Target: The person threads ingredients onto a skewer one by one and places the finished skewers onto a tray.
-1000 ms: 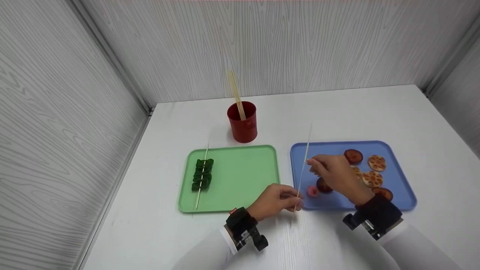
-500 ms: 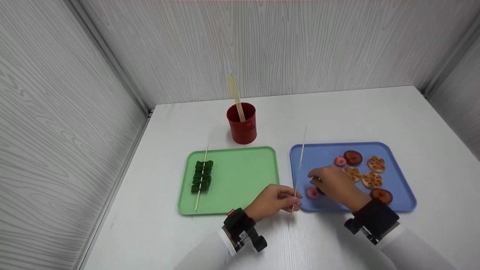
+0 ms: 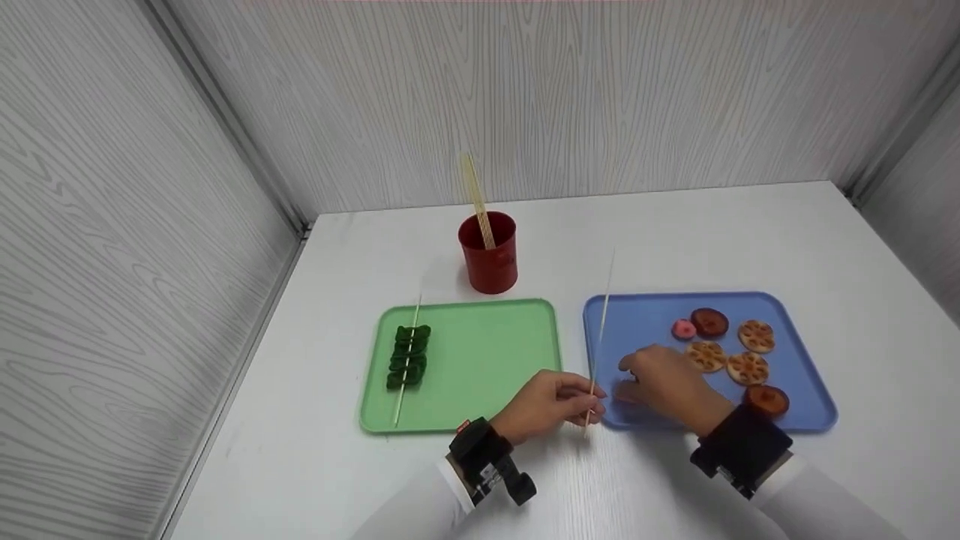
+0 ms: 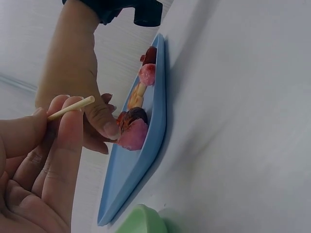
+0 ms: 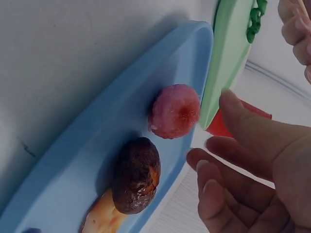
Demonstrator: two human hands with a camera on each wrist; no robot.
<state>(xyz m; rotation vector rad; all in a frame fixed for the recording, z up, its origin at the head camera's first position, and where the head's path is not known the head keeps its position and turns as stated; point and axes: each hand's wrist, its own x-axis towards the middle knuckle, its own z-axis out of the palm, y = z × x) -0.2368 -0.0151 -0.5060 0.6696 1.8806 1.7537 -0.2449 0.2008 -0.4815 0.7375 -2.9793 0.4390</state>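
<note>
- the left hand (image 3: 555, 403) pinches a bare skewer (image 3: 601, 330) between thumb and fingers, by the near left corner of the blue tray (image 3: 637, 315).
- the right hand (image 3: 667, 386) is over the blue tray's near left part, fingers loosely bent, thumb apart, gripping nothing.
- inside the blue tray, a pink piece (image 5: 175, 111) lies just beside a dark brown piece (image 5: 137, 175).
- the pink piece looks round, so a clumsy touch could roll it along the blue tray.
- the skewer is pinched low, so a sideways knock could swing it; its far tip, if sharp, might prick fingers.
</note>
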